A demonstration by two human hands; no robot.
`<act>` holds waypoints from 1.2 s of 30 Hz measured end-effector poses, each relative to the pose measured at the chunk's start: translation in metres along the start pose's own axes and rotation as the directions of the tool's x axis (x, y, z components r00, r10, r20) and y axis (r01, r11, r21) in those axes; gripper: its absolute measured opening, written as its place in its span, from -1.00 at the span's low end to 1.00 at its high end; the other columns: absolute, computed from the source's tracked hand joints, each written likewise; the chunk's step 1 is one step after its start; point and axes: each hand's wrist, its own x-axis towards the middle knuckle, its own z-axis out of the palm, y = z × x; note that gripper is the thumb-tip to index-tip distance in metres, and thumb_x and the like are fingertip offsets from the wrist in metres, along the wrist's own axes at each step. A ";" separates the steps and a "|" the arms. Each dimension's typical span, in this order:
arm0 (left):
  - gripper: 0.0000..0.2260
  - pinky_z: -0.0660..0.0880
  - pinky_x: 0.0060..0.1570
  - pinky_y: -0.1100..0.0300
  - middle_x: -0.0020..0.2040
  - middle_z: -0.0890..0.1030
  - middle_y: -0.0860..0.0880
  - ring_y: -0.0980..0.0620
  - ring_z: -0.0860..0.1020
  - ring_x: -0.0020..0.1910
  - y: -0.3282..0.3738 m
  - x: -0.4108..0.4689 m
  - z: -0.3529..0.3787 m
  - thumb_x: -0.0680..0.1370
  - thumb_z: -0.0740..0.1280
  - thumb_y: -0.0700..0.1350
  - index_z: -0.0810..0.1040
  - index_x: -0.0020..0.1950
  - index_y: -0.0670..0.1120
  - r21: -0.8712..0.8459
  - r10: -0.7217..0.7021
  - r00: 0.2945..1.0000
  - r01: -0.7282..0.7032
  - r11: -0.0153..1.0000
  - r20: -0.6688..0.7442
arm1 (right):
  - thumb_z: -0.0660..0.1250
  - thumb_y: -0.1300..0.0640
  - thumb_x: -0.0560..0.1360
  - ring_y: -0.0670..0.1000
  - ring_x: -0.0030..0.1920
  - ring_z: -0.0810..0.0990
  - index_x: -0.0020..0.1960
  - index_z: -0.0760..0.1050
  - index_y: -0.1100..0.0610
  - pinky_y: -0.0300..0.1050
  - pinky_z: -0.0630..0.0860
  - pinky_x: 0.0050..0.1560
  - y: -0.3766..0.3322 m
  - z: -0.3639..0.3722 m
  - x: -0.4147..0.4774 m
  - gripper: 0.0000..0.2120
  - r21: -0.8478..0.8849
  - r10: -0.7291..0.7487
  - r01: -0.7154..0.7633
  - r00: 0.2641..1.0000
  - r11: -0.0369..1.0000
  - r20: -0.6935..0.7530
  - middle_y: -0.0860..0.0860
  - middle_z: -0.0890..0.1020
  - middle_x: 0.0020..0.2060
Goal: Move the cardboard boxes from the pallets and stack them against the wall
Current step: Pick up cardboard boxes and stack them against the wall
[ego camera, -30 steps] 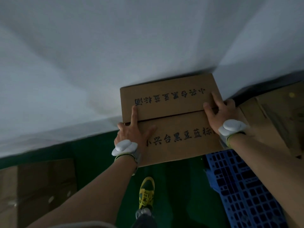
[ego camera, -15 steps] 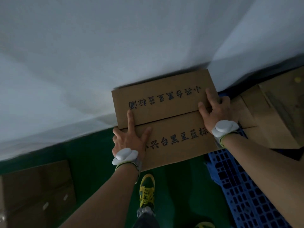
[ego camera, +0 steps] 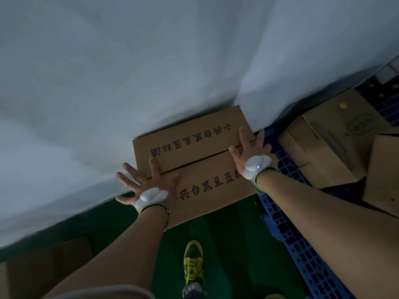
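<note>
Both arms are stretched out forward and down, palms facing the top of the box [ego camera: 194, 169]. The box sits right up against the white wall [ego camera: 129, 83], its far edge touching it, printed flaps on top with the seam running across the middle.

Left hand [ego camera: 146, 186] is at the box's near-left corner, fingers [ego camera: 154, 169] spread wide like a fan. A couple of them lie over the cardboard, the rest hang out past the left edge. Can't really tell if the palm is pressing or just above the surface. Right hand [ego camera: 250, 149] is at the right edge by the seam, fingers splayed too, not gripping anything. Each wrist has a white tracker [ego camera: 151, 196] strapped on.

Down below there's a green floor [ego camera: 226, 234] and a yellow shoe [ego camera: 193, 264]. A blue pallet [ego camera: 302, 244] lies just right of the box, with more boxes [ego camera: 328, 143] on it, near the wall. Another carton [ego camera: 43, 268] sits at the bottom left.
</note>
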 end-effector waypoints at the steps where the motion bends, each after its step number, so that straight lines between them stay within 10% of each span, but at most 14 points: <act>1: -0.21 -0.14 0.33 -0.48 0.49 -0.48 -0.15 -0.27 -0.44 0.45 0.001 -0.002 -0.002 0.42 -0.08 0.50 -0.34 0.51 0.21 0.039 0.044 0.998 -0.043 0.998 -0.038 | -0.07 -0.36 0.53 0.34 0.43 0.18 0.50 -0.33 -0.26 0.35 0.37 0.26 0.002 -0.001 -0.007 -0.34 0.002 -0.012 0.012 1.000 1.000 -0.015 0.10 -0.25 0.55; 21: -0.34 -0.11 0.42 -0.33 0.58 -0.08 -0.23 -0.27 -0.13 0.54 0.155 -0.097 -0.050 0.57 -0.07 0.32 -0.24 0.56 0.07 0.305 0.634 0.773 -0.613 0.729 0.040 | -0.04 -0.25 0.60 0.26 0.44 0.27 0.50 -0.42 -0.19 0.15 0.51 0.18 0.101 -0.088 -0.101 -0.33 0.080 0.118 -0.121 0.992 0.989 0.045 0.12 -0.12 0.57; 36: -0.39 -0.09 0.47 -0.24 0.60 -0.01 -0.07 -0.14 0.00 0.56 0.346 -0.305 -0.059 0.62 -0.06 0.26 -0.22 0.57 0.10 0.302 0.859 0.281 -0.940 0.158 0.427 | 0.06 -0.14 0.62 0.27 0.48 0.19 0.55 -0.32 -0.03 0.16 0.31 0.38 0.357 -0.136 -0.262 -0.30 0.513 0.580 -0.519 0.813 0.684 0.051 0.16 0.06 0.55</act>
